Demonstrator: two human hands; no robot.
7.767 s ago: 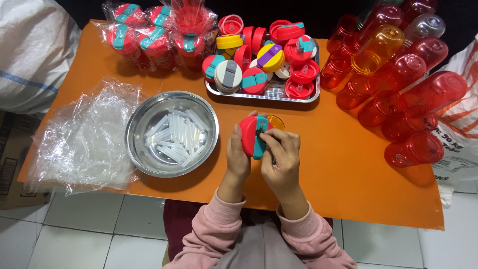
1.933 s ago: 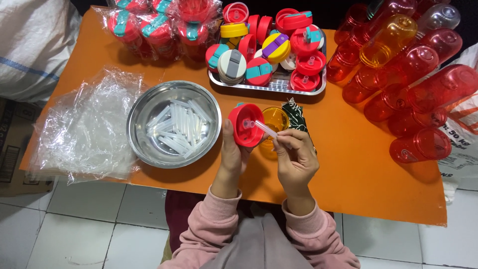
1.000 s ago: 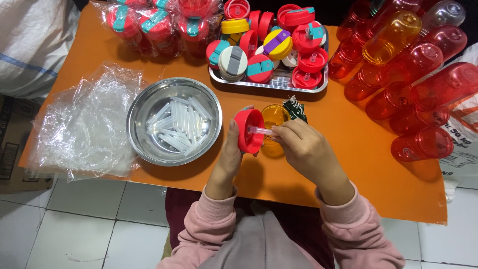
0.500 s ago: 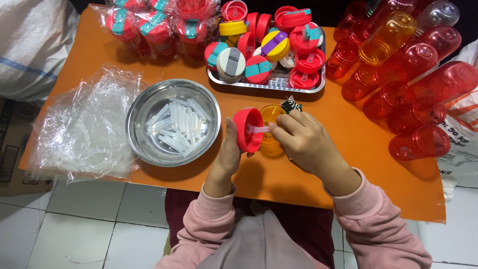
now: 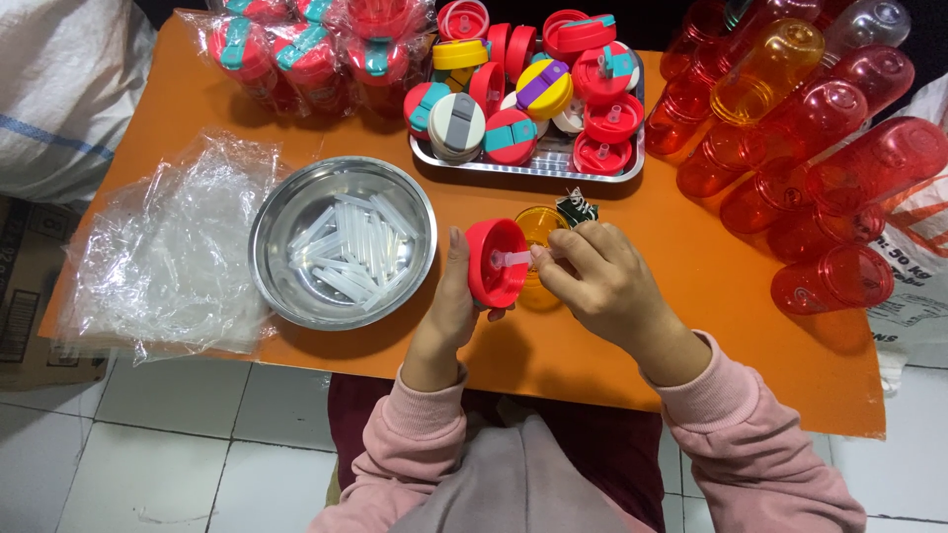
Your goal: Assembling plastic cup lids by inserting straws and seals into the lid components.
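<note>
The left hand grips a round red plastic bottle lid on edge, its underside turned toward the right hand, whose fingertips pinch a short translucent white tube against the lid's centre. Both are held just above the orange table, over a yellow transparent bottle of which only the mouth shows. To the left stands one round steel bowl holding many more white tubes, too heaped to count, beside crumpled clear plastic bags. Beyond, one steel tray carries about a dozen coloured lids; red transparent bottles lie stacked right.
</note>
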